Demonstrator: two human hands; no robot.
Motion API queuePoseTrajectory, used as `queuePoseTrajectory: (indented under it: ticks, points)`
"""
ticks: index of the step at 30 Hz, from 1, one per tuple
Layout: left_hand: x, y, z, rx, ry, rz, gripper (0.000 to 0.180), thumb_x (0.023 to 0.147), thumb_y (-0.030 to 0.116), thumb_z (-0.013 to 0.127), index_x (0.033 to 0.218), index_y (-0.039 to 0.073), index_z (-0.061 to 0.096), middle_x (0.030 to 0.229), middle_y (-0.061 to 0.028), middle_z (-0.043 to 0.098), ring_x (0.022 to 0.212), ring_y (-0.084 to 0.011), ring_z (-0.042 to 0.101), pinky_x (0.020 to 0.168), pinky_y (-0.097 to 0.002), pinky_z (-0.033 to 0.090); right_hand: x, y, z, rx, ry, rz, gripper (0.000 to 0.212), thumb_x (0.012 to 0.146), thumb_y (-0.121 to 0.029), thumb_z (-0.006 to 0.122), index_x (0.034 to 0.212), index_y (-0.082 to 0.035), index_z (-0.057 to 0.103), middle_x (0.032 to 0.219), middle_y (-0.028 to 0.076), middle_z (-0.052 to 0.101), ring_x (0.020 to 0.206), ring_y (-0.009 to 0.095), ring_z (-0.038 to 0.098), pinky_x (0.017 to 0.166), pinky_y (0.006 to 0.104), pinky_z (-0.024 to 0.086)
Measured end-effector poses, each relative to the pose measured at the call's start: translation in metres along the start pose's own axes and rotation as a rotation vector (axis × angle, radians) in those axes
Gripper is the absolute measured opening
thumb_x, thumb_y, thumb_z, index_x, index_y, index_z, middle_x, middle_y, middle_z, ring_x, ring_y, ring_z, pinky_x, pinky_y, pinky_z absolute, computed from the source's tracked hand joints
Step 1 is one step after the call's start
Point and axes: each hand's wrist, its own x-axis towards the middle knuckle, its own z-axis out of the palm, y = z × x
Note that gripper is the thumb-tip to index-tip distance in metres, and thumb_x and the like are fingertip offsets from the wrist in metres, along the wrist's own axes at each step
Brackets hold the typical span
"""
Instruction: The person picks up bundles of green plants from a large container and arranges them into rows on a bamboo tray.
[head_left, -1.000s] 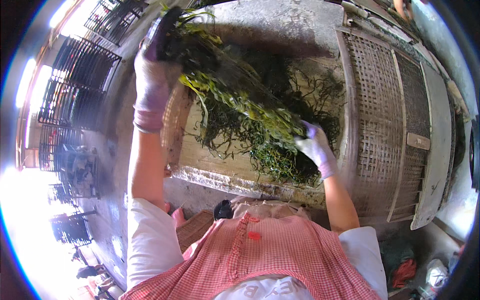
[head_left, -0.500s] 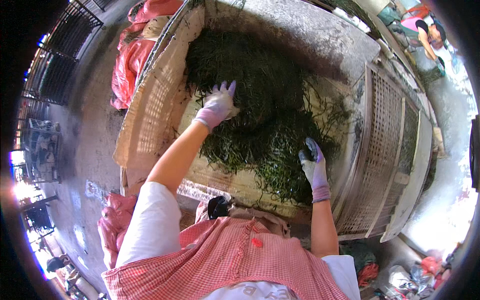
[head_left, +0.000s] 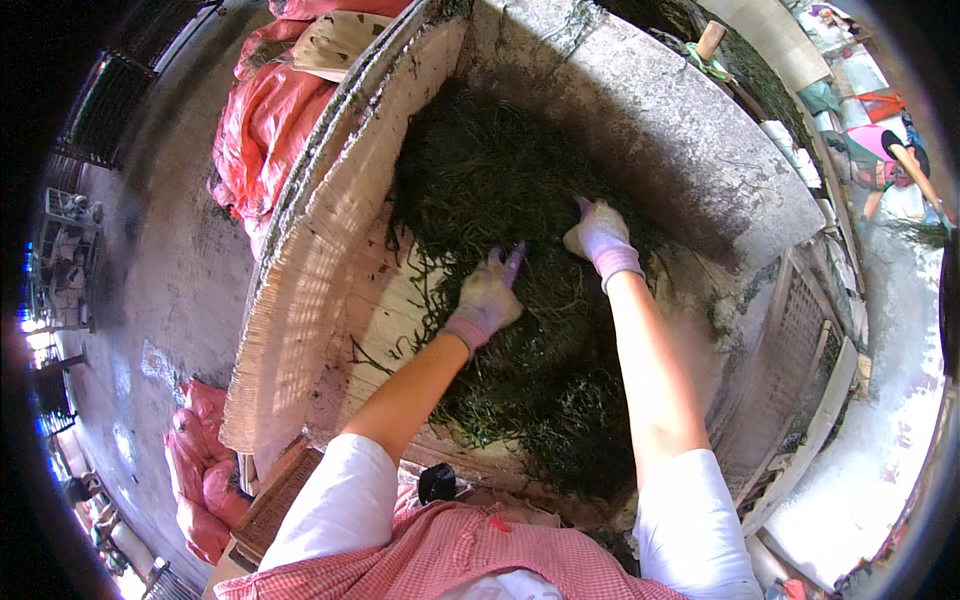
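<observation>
A heap of dark green, stringy seaweed (head_left: 470, 150) lies in a large pale trough (head_left: 385, 330) before me. My left hand (head_left: 487, 300), in a white and purple glove, rests low on the heap's left side, two fingers stretched forward and apart over the strands. Farther forward and to the right, my right hand (head_left: 603, 240), gloved alike, presses into the heap with its fingers curled into the strands. One purple fingertip sticks out there; the other fingertips are hidden. Loose strands trail over the trough's bare floor beside my left forearm.
Pink-red sacks (head_left: 265, 140) stand outside the trough's left wall, and another sack (head_left: 200, 470) sits nearer. A slatted panel (head_left: 760, 350) leans along the right side. At far right a co-worker in pink (head_left: 875, 150) bends over. A brown woven tray (head_left: 285, 500) is by my left elbow.
My right hand has swung forward and inward from the heap's near right edge onto its middle. My left hand has come back nearer my body. The whole view has shifted.
</observation>
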Motion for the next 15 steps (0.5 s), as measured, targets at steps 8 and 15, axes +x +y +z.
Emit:
queuePoseTrajectory:
  ticks: [8,15]
  points:
    - [-0.056,-0.030,0.036,-0.181,0.227,0.132,0.078,0.072,0.028,0.067,0.140,0.020,0.031,0.141,-0.0192,0.032,0.111,-0.0351,0.051,0.094,-0.0402,0.043,-0.134,0.039,0.046,0.106,0.155,-0.212,0.055,0.069,-0.016,0.060,0.123,-0.011,0.053,0.121,0.019,0.055,0.102,0.031,0.059,0.092,0.0329,0.047]
    - [-0.188,-0.029,0.069,-0.190,-0.084,0.118,0.074,0.070,0.023,0.068,0.137,0.019,0.037,0.142,-0.0174,0.031,0.117,-0.0368,0.047,0.100,-0.0397,0.039,-0.292,0.100,0.150,1.458,0.068,-0.223,0.032,0.077,0.001,0.064,0.107,-0.005,0.056,0.096,0.005,0.058,0.078,0.019,0.056,0.062,0.0329,0.051]
